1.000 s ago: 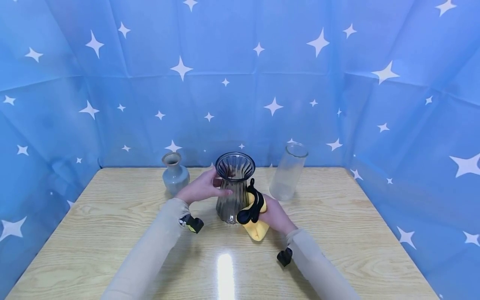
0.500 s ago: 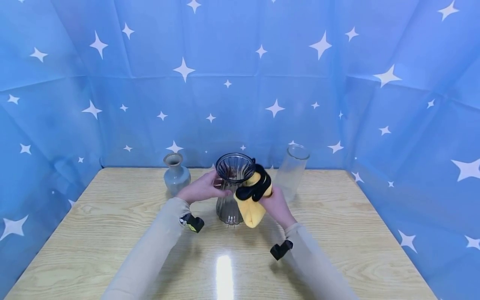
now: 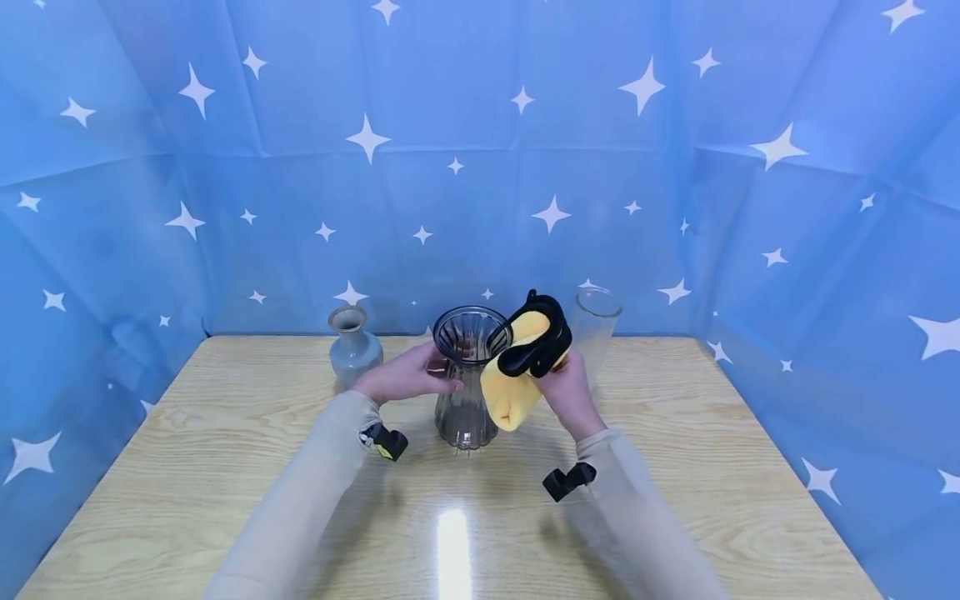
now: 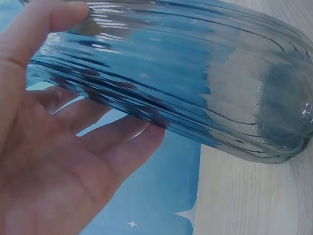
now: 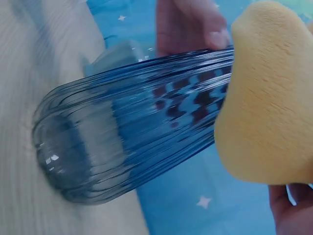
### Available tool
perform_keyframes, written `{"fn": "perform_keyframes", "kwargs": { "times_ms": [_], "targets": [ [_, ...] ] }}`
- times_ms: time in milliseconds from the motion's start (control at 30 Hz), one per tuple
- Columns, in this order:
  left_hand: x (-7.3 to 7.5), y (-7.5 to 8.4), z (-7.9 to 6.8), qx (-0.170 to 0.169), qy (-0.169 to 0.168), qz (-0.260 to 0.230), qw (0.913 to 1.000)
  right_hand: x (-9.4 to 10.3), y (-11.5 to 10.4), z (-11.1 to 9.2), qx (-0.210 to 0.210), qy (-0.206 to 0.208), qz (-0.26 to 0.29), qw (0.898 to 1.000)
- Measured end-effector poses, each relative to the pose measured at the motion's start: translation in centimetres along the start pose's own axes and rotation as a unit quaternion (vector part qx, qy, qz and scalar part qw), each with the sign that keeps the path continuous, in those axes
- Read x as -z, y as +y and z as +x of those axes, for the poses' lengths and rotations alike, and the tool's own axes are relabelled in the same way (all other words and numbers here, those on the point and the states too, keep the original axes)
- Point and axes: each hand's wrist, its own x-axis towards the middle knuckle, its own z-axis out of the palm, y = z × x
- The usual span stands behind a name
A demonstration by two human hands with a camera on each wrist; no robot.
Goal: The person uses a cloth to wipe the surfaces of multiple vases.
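A smoky grey fluted glass vase [image 3: 467,408] with a flared dark rim stands upright on the table. My left hand [image 3: 405,373] grips its left side, thumb in front and fingers behind, as the left wrist view shows around the ribbed glass [image 4: 161,73]. My right hand [image 3: 567,387] holds a soft yellow fuzzy thing with a looped black strap [image 3: 510,395], at the right of the vase's rim. In the right wrist view this plump yellow thing [image 5: 269,98] covers the vase's mouth and hides most of the right hand, whose fingertips [image 5: 292,215] show below it.
A small grey-blue vase [image 3: 356,354] stands behind my left hand. Beyond my right hand is a tall clear glass cylinder [image 3: 596,321], partly hidden. The wooden table [image 3: 712,500] meets a blue star-patterned curtain [image 3: 480,225] at its back and sides.
My right hand has lifted the yellow thing from beside the vase's lower body up to rim height, slightly to the right. The left hand keeps its grip; the vase stays put.
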Motion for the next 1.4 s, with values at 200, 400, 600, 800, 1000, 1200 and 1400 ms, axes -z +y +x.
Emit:
{"fn": "perform_keyframes", "kwargs": {
  "times_ms": [200,400,600,800,1000,1200,1400],
  "targets": [
    [0.1,-0.2,0.0,0.006,-0.004,-0.004,1.0,-0.1,1.5,-0.4,-0.06,-0.091,-0.071,0.992],
    [0.2,-0.6,0.0,-0.002,0.018,-0.007,0.9998,0.2,0.6,-1.3,-0.072,-0.14,-0.109,0.981],
    [-0.1,-0.8,-0.3,-0.001,0.033,0.004,0.9994,0.7,3.7,-1.7,-0.08,-0.176,-0.116,0.974],
    [-0.9,-1.3,-0.3,-0.025,0.058,0.006,0.998,1.1,7.4,-2.0,-0.068,-0.19,-0.138,0.969],
    [-1.4,-1.7,0.2,-0.049,0.061,-0.029,0.9965,1.3,7.9,-2.4,-0.025,-0.202,-0.178,0.963],
    [-1.8,-1.9,0.6,-0.057,0.088,-0.021,0.9942,0.8,7.4,-2.6,0.003,-0.182,-0.207,0.961],
    [-2.1,-1.8,0.6,-0.047,0.104,-0.02,0.9932,0.3,5.3,-2.9,-0.045,-0.135,-0.169,0.975]
  ]
}}
